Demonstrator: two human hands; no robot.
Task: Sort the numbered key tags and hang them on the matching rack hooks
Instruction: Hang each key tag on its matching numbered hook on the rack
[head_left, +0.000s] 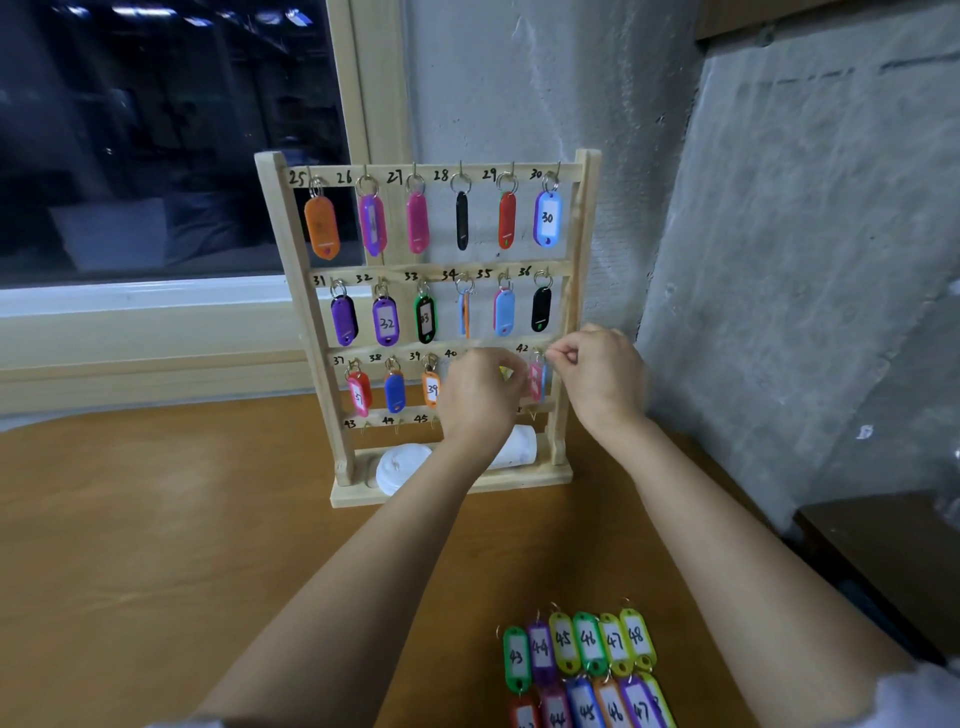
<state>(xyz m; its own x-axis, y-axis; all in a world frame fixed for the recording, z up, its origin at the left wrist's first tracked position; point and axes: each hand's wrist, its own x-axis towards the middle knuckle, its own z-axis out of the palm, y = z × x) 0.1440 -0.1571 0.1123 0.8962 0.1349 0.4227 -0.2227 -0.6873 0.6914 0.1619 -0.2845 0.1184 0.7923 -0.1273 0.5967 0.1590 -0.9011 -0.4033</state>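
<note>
A wooden rack (306, 312) stands on the table, with hooks numbered from 25 up to the 40s. Its top two rows are hung with coloured tags, and hooks 37 to 39 also carry tags. My right hand (597, 374) pinches the ring of a pink tag (535, 382) at hook 42. My left hand (480, 389) is curled in front of hooks 40 and 41, hiding them. A sliver of a yellow tag (504, 371) shows at its fingertips, and I cannot tell if it is gripped. The bottom-row hooks 43 to 45 are bare. Loose tags (587, 649) numbered 43 to 48 lie in two rows at the near right.
A white lidded cup (400, 467) lies on its side on the rack's base, behind my left wrist. A rough concrete wall (805, 260) closes in on the right, and a window (156, 130) is behind on the left. A dark ledge (883, 561) sits beyond the table's right edge.
</note>
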